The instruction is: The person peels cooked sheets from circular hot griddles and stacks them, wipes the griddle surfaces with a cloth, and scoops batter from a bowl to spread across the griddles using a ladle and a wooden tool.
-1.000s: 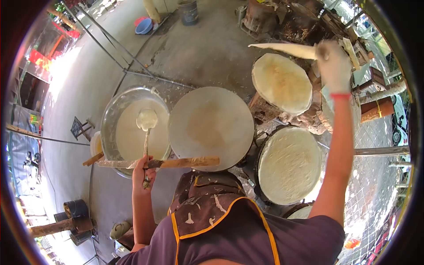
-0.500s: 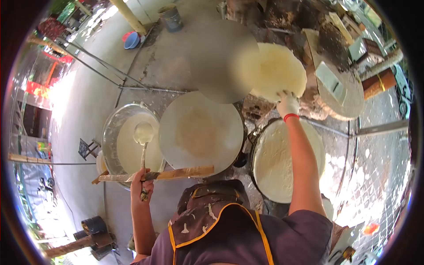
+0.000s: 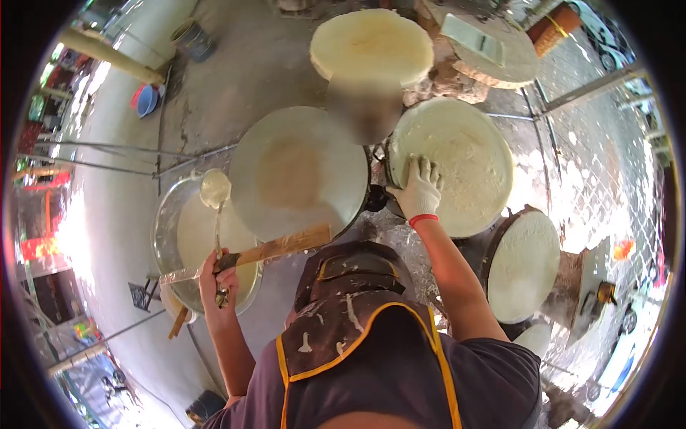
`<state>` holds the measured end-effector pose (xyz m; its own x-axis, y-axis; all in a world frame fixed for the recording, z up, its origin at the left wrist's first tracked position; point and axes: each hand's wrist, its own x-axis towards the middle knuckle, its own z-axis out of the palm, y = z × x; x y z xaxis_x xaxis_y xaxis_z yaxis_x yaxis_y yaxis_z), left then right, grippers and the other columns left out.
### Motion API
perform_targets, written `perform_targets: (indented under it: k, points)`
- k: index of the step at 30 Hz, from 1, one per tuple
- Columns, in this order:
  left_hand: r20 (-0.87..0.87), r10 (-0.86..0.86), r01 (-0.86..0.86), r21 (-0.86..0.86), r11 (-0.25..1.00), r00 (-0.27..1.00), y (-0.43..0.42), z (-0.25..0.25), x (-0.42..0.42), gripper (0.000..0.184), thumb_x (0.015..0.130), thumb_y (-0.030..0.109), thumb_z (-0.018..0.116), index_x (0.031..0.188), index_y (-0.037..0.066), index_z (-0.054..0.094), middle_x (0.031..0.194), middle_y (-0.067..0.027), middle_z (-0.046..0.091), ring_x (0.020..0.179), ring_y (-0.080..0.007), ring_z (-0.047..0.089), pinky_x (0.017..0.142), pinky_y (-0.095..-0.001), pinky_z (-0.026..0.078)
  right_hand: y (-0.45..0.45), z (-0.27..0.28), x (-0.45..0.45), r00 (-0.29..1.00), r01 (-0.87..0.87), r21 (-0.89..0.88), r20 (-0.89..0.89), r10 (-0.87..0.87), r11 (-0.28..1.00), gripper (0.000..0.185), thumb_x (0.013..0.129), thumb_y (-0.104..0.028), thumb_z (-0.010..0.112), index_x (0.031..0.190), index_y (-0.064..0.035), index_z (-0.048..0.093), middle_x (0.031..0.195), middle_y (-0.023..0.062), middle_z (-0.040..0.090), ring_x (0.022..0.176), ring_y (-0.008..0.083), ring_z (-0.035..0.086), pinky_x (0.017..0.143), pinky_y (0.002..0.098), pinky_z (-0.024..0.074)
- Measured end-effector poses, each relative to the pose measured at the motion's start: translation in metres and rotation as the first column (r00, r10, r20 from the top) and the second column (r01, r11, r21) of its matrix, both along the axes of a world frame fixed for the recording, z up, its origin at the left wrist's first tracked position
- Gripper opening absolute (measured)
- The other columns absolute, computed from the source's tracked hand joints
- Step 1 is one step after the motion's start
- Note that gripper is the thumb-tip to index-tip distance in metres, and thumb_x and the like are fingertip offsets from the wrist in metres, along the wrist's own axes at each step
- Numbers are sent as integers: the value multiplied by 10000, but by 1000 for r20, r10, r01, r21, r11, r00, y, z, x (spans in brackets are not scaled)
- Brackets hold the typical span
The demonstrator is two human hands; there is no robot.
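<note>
My left hand (image 3: 220,280) is closed around the handle of a ladle (image 3: 215,189) and a long flat tool (image 3: 282,247) with a wooden end. The ladle's bowl, coated with pale batter, sits over the rim of a wide metal basin (image 3: 161,225) of batter (image 3: 207,236). My right hand (image 3: 420,187), in a white glove, has its fingers spread over a round pale flatbread (image 3: 471,164) on the right griddle. Whether it presses on the flatbread I cannot tell. Between them is a round griddle (image 3: 304,171) with a brownish patch in its middle.
Another large round flatbread (image 3: 371,43) lies at the far side. At lower right is one more pale round (image 3: 525,268) on a griddle. A stone slab (image 3: 500,71), a bucket (image 3: 193,41) and a blue basin (image 3: 147,101) stand farther out. A metal bar crosses behind the griddles.
My right hand has let go of the far flatbread's edge and come back over the right-hand one. My left hand still holds the ladle and flat tool. The view has shifted.
</note>
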<state>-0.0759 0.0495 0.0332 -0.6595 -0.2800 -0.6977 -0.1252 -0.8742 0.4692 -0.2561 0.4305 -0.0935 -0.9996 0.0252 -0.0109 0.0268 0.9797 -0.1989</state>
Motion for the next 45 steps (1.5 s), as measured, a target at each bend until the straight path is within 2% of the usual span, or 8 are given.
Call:
perform_targets:
  k: [8, 19, 29, 32, 38, 41, 42, 45]
  points:
    - [-13, -83, 84, 39, 996, 996, -25, -7, 29, 255, 938, 162, 487, 993, -80, 549, 723, -91, 595, 416, -78, 400, 333, -190, 314, 26, 17, -5, 984, 172, -66, -29, -175, 983, 243, 798, -280, 600, 937, -86, 648, 1082, 146, 612, 1001, 327, 580, 835, 444, 460]
    - [14, -53, 54, -41, 998, 998, -31, -2, 53, 219, 929, 147, 497, 958, -61, 560, 631, -51, 533, 431, -63, 392, 345, -180, 310, 129, 151, -69, 971, 108, 52, -218, -94, 993, 243, 805, -295, 612, 894, -74, 660, 882, 182, 655, 845, 370, 625, 739, 460, 490]
    - [32, 2, -1, -41, 999, 999, -19, -9, 48, 211, 931, 150, 501, 946, -51, 563, 639, -48, 532, 432, -64, 394, 345, -178, 316, 101, 275, -169, 843, -300, 295, -362, 397, 907, 269, 761, -241, 590, 883, -10, 651, 805, 188, 655, 758, 324, 639, 709, 402, 498]
    - [35, 58, -56, -46, 997, 998, -6, -7, 39, 208, 932, 148, 499, 942, -50, 562, 644, -49, 532, 435, -64, 396, 344, -174, 316, 87, 295, -230, 950, -266, -262, -235, 206, 928, 296, 765, -263, 616, 888, 3, 659, 742, 113, 653, 649, 203, 614, 650, 313, 495]
    - [11, 132, -131, -74, 989, 991, 19, 0, 21, 203, 938, 153, 488, 929, -38, 556, 640, -38, 515, 439, -57, 395, 342, -166, 317, 103, 193, -337, 956, -50, -915, -160, -246, 401, 325, 877, -278, 602, 1004, 18, 648, 929, 41, 649, 799, 138, 603, 744, 276, 493]
    - [45, 168, -164, -87, 983, 985, 26, -1, 11, 200, 940, 159, 481, 924, -27, 554, 627, -30, 499, 438, -51, 392, 337, -163, 312, 113, 34, -413, 975, 96, -976, 132, -177, -197, 389, 925, -276, 525, 1182, 13, 553, 1048, 91, 641, 908, 194, 615, 814, 288, 491]
    - [63, 181, -175, -93, 980, 981, 28, -1, 8, 200, 940, 162, 481, 923, -24, 553, 623, -28, 494, 437, -50, 391, 334, -162, 309, 53, 81, -349, 901, 271, -924, 343, -267, -271, 363, 935, -278, 503, 1192, -25, 546, 1048, 88, 646, 894, 198, 619, 780, 306, 509]
    - [85, 219, -214, -67, 975, 972, 32, -1, 0, 207, 936, 172, 490, 922, -24, 556, 621, -28, 497, 428, -47, 382, 327, -160, 304, 62, -85, -417, 873, 309, -922, 373, -314, -235, 333, 913, -279, 527, 1131, -34, 581, 1026, 84, 641, 870, 201, 618, 744, 330, 511]
